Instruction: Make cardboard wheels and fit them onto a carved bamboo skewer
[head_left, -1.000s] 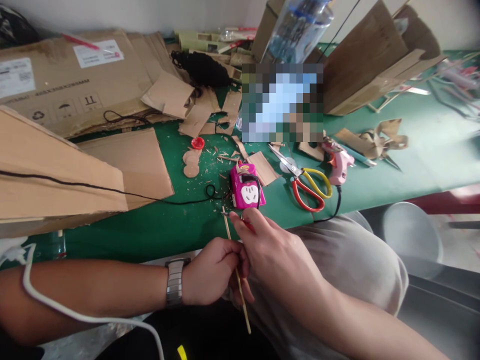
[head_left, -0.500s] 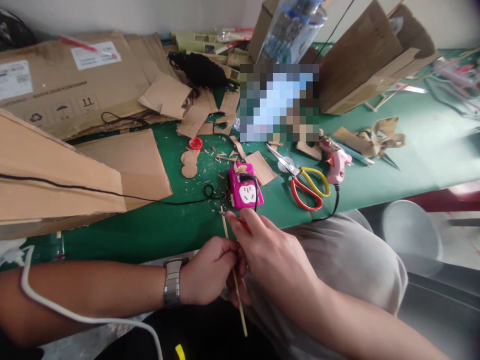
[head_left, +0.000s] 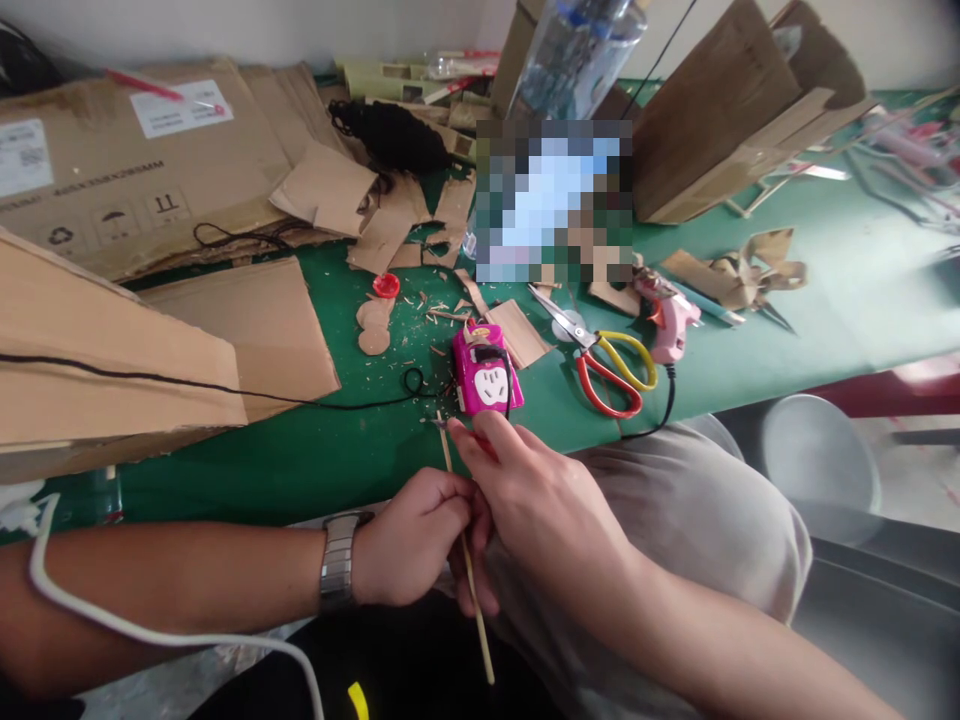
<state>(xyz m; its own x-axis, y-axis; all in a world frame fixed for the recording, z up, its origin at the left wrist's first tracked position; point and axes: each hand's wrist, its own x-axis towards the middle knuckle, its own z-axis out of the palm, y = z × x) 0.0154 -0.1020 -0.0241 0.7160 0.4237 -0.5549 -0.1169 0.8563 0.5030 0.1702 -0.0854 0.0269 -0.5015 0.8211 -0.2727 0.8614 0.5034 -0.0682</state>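
A thin wooden stick slants through the grip of my left hand, whose fingers are closed around its middle. Its upper end points at the table and its lower end hangs over my lap. My right hand presses close against the left, closed on a red-handled tool that is mostly hidden by the fingers. A small metal tip of this tool shows beside the stick's upper end. Just beyond my hands sits a magenta power socket with a black plug in it.
Red-and-yellow-handled scissors and a pink glue gun lie on the green table. Cardboard scraps, shavings and a red cap are scattered behind. A cardboard box stands left, a paper bag at the back right.
The whole view has shifted slightly. Both hands keep their grip, and the stick and tool stay in nearly the same place.
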